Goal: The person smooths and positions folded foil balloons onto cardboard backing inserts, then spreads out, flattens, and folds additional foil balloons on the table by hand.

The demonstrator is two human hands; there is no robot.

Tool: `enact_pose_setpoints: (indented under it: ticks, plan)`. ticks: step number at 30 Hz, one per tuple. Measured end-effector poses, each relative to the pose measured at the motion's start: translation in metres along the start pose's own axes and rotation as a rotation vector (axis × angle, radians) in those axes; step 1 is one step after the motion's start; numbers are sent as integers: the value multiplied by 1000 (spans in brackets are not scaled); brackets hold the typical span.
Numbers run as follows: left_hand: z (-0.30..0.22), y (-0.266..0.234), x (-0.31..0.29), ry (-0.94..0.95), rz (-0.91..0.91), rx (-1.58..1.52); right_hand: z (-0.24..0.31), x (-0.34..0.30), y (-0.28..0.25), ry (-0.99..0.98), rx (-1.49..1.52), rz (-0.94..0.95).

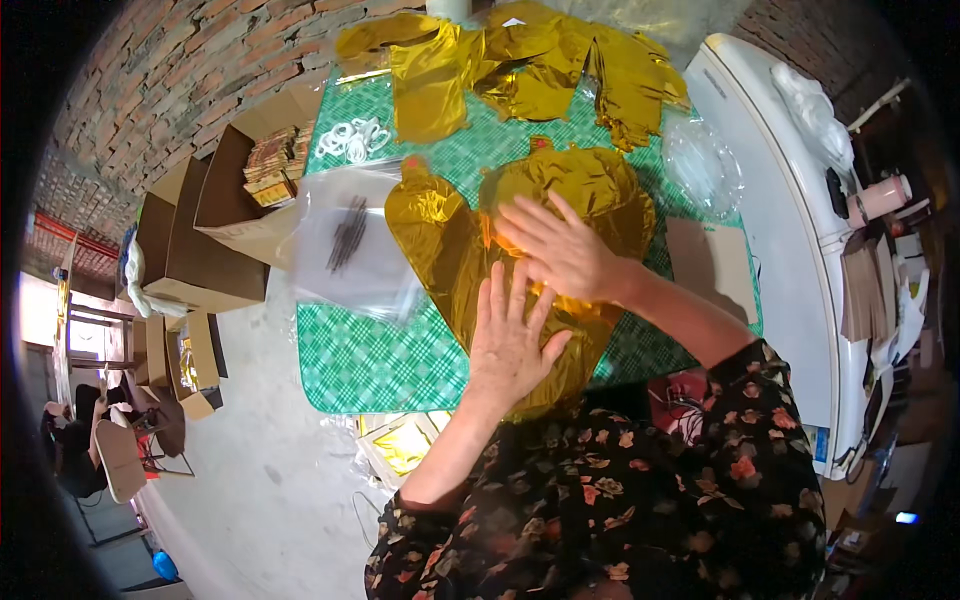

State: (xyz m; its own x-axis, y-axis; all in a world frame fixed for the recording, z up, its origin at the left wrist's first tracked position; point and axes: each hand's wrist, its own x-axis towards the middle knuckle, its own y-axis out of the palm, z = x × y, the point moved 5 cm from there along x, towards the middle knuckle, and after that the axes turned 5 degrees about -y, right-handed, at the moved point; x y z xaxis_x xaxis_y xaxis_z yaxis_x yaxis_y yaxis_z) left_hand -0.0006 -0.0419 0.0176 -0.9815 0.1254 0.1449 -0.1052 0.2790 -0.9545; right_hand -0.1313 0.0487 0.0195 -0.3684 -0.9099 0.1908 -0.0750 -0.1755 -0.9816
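A large gold foil balloon [425, 225], flat and roughly heart-shaped, lies on the table nearest me. My left hand [515, 340] rests on its lower middle, palm down with fingers spread. Just beyond and to the right, my right hand [570, 250] lies over the foil with its fingers stretched out, slightly blurred; its fingertips sit close to those of the left. Orange-tinted reflections show on the foil beside the hands. To the left of the balloon is a stack of clear plastic bags [320, 245] with a dark scribbled patch.
More gold foil pieces [430, 85] lie along the far edge of the green checked table [370, 365]. White rings [353, 140] are at the far left, a clear plastic packet [703, 165] and cardboard sheet [715, 268] at the right. Cardboard boxes [225, 200] stand left; a white fridge [775, 200] borders the right.
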Motion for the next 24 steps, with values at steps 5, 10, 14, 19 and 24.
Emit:
enact_pose_setpoints:
  ticks: [5, 10, 14, 19, 24]
  plan:
    - [-1, 3, 0, 22, -23, 13, 5, -24, -2, 33, 54, -129]
    - [-2, 4, 0, 22, -32, 20, 3, -29, -5, 44, 18, -256]
    - [0, 6, -1, 22, -57, -46, 0, -28, 5, 104, 39, -135]
    - [-1, -44, 20, 38, -184, 13, -2, -30, 3, 148, 68, -6]
    - [17, -40, 79, 109, -314, -88, -3, -27, 8, 124, 68, -22]
